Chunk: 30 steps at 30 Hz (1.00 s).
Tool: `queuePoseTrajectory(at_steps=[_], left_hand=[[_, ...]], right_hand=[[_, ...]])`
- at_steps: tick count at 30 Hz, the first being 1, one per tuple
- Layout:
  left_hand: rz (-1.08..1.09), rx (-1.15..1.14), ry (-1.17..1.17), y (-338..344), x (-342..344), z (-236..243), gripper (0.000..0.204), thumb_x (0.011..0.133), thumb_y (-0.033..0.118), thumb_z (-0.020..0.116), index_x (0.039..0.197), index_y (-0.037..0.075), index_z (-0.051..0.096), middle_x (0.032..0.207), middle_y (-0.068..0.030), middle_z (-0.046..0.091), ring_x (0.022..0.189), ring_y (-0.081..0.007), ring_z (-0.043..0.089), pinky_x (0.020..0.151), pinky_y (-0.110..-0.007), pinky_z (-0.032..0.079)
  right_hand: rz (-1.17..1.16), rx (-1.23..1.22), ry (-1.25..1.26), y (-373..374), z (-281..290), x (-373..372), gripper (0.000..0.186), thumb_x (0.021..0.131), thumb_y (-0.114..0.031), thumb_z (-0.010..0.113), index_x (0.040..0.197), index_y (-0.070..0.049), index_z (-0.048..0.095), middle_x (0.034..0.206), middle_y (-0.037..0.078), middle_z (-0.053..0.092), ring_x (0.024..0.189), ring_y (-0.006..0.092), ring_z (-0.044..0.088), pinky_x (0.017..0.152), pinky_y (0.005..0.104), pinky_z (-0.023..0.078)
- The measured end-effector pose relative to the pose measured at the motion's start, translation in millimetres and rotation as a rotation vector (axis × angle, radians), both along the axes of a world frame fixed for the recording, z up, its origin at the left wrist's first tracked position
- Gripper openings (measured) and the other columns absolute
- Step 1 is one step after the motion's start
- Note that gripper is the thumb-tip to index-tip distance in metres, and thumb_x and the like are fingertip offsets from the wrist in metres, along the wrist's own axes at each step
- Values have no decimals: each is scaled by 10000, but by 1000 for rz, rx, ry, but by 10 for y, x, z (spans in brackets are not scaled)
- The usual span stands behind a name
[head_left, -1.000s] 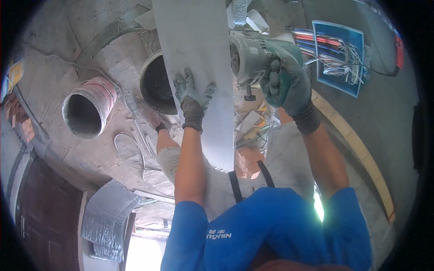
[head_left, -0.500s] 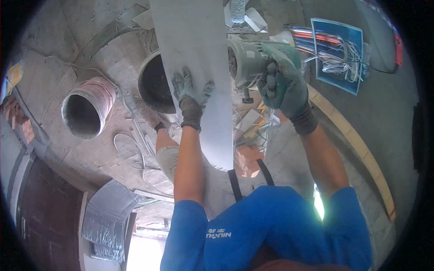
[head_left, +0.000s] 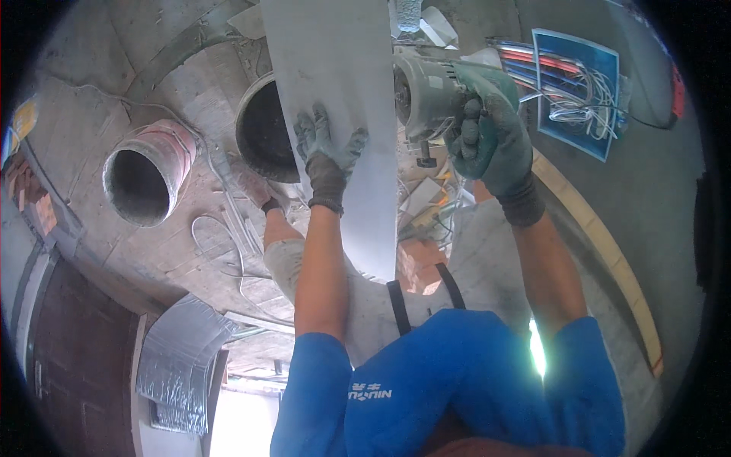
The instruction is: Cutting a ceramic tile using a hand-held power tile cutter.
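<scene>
Dusty, cluttered floor across left of frame, bucket at left, round tub partly hidden behind the board. Long grey board runs from top edge down to centre. Left hand, gloved, lies open on it, fingers spread, gripping nothing. Right hand, also gloved, upper right of centre, has its fingers curled around the green power tool. Tool's front end is just beside the board's right edge; can't tell if touching. Blue box of wires, upper right.
</scene>
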<state>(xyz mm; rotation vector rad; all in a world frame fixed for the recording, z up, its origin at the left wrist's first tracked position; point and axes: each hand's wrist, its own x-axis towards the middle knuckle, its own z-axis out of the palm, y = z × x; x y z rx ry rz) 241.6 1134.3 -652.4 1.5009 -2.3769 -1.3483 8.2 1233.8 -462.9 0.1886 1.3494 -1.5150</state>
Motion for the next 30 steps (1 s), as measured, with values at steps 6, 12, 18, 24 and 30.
queuePoseTrajectory(at_steps=[6,12,18,24,30], left_hand=[[16,0,-7,-12,-68,71,1039,810,646,719,1588,72,338,1581,-354,302,1478,-522,265,1212,-563,213],[16,-6,-11,-21,-18,15,1037,808,648,719,1583,67,349,1583,-351,303,1479,-518,267,1216,-545,218],[6,12,-30,-15,-34,24,1054,807,657,713,1591,65,331,1590,-347,292,1484,-509,263,1223,-541,202],[11,51,-17,-13,-38,31,1066,806,652,716,1599,67,310,1601,-343,273,1497,-506,235,1227,-535,197],[14,50,-10,-11,-44,34,1061,812,629,729,1601,65,300,1601,-353,261,1499,-514,221,1224,-546,195]], right_hand=[[-47,-105,-164,112,15,19,300,1080,-307,490,1155,-70,655,889,-9,691,690,97,617,725,294,516],[161,130,435,107,6,132,315,1082,-316,483,1158,-64,657,828,-19,673,646,99,582,687,283,494],[-50,31,-19,163,3,128,281,1069,-298,530,1143,-58,656,792,-28,639,653,98,565,670,289,485],[11,-26,-23,176,14,114,279,1067,-306,543,1125,-58,658,781,-23,633,640,94,552,662,289,479],[-114,61,-120,223,79,124,232,1058,-265,567,1134,-65,657,885,-18,677,741,80,636,693,280,535]])
